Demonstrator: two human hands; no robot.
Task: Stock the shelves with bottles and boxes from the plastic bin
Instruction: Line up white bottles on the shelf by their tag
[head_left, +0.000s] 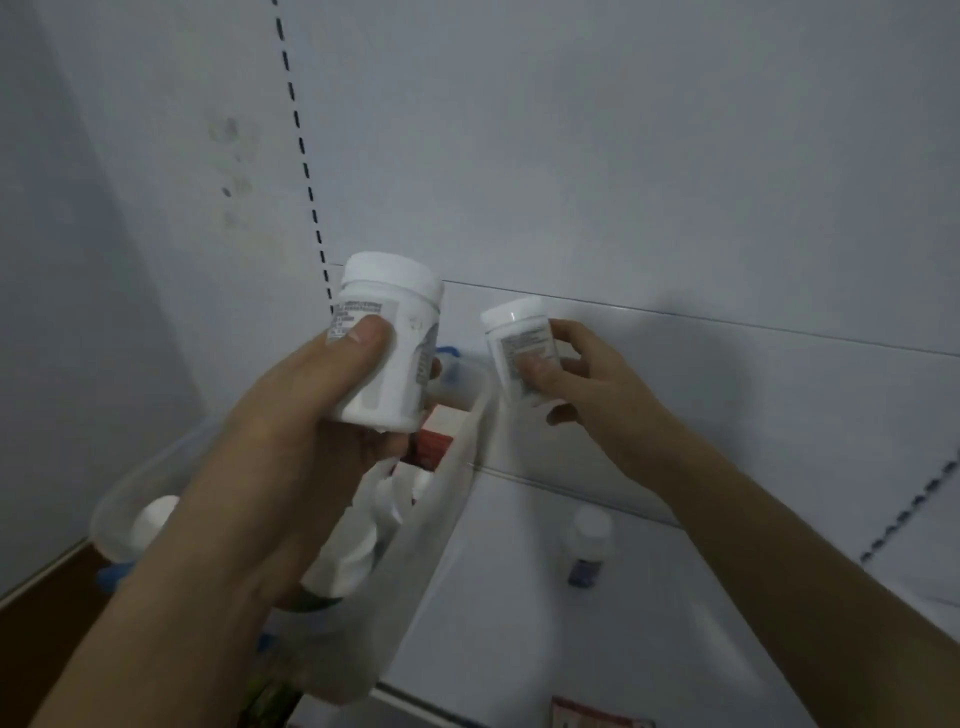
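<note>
Two bottles up, one per hand. Left hand (291, 415), nearer, wraps a large white plastic screw-cap bottle (387, 343), upright, over the clear plastic bin (447, 499). Right hand (582, 384), farther, closer to the white metal shelf (727, 395), pinches a smaller white labelled bottle (519, 348), tilted left; probably shelved first.
</note>
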